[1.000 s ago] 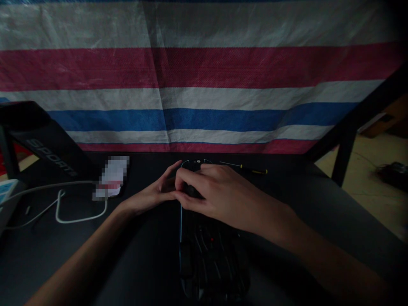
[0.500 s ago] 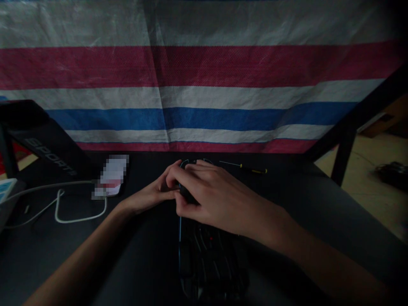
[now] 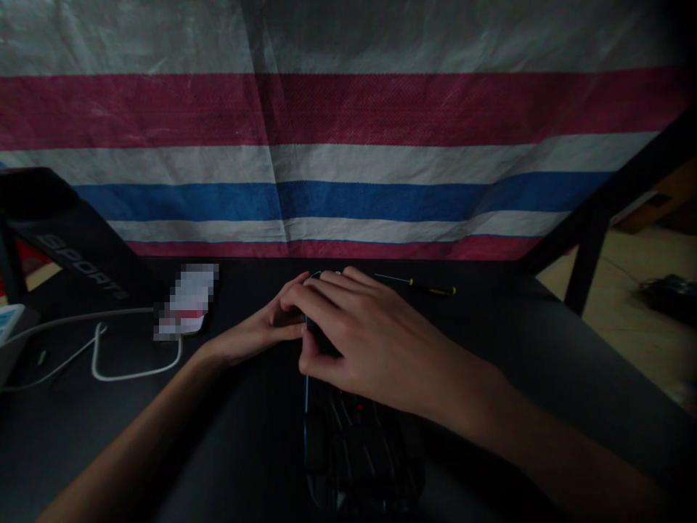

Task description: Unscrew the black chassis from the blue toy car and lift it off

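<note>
A black toy car [image 3: 362, 443] with a blue edge lies on the dark table, its far end under my hands. It appears to be wheels-up, though dim light hides much detail. My left hand [image 3: 275, 319] grips the far left side of the car, thumb and fingers around its edge. Over the same end arches my right hand [image 3: 359, 327], its fingers curled down onto the car and its thumb close to the left thumb. Whatever lies beneath the right palm is hidden. A thin screwdriver [image 3: 433, 288] with a black and yellow handle rests beyond the right hand.
At the left lie a phone [image 3: 190, 301] with a blurred screen and a white cable [image 3: 136, 378]. A dark box marked SPORT [image 3: 81, 247] leans behind them. A striped woven sheet [image 3: 337, 109] hangs along the table's back edge; a black frame post [image 3: 588, 261] stands right.
My right hand's fingers have lifted and shifted slightly on the far end of the car. The left hand keeps its hold, and the car stays nearly in place.
</note>
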